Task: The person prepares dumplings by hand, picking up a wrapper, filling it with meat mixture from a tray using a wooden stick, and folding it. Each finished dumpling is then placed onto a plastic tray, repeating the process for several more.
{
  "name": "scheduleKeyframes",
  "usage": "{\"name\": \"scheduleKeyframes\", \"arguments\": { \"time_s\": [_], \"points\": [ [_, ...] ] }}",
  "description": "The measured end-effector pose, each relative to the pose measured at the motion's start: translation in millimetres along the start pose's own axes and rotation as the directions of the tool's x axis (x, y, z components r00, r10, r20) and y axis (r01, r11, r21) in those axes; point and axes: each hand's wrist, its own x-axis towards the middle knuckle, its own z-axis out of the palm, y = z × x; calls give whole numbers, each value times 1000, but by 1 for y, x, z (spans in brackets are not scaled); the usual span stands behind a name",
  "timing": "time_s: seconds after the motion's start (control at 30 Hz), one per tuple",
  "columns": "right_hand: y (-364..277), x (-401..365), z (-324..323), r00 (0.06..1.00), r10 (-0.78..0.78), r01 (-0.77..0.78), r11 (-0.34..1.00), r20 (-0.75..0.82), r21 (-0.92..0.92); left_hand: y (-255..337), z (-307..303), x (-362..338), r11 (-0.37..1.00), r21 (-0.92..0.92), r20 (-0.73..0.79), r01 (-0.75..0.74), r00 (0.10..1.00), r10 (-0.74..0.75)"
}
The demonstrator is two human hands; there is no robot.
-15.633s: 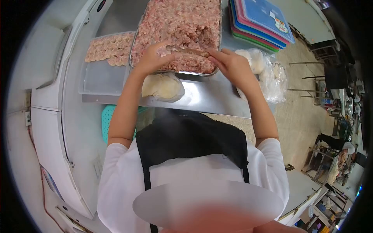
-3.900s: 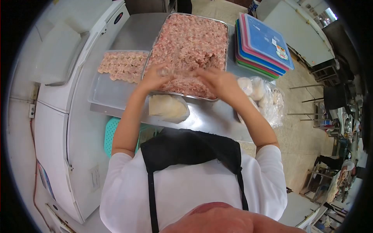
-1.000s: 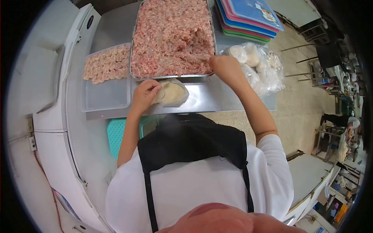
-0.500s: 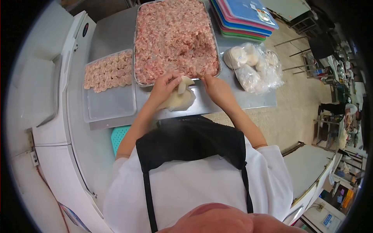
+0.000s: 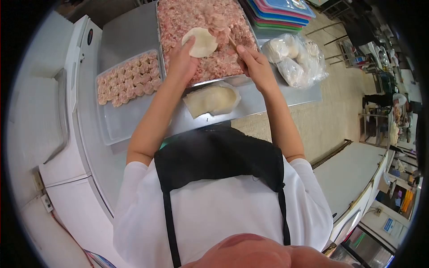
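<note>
The left hand (image 5: 185, 62) holds a round dough wrapper (image 5: 201, 42) over the minced meat (image 5: 178, 20); the right hand (image 5: 255, 67) grips a thin stick (image 5: 233, 43), its tip near the meat.

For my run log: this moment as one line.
left hand: dough wrapper | right hand: thin tool, over ground meat | dumplings: in plastic tray

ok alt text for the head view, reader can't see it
Left hand holds a round, pale wrapper and right hand a stick-like tool, over a metal tray of ground meat. Left of it, small meaty pieces sit in a plastic container; more wrappers lie in front, with bagged pale rounds and stacked colorful lids at right.
</note>
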Motion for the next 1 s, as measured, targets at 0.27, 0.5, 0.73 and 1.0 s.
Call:
{"name": "scheduleKeyframes", "arguments": {
  "time_s": [0.27,0.5,0.73,1.0],
  "points": [
    [34,-17,8,946,-317,275,660,73,-699,17,6,-5,818,-537,86,206,978,-190],
    [9,-32,2,932,-316,309,437,177,-845,4,9,-9,898,-424,-28,120,989,-146],
    [-37,-36,-24,935,-250,330,346,253,-878,9,28,-15,907,-417,-161,53,978,-131],
    [-16,-8,-73,915,-318,402,667,248,-628,-1,24,-12,931,-359,-7,59,998,-66]
  ]
}}
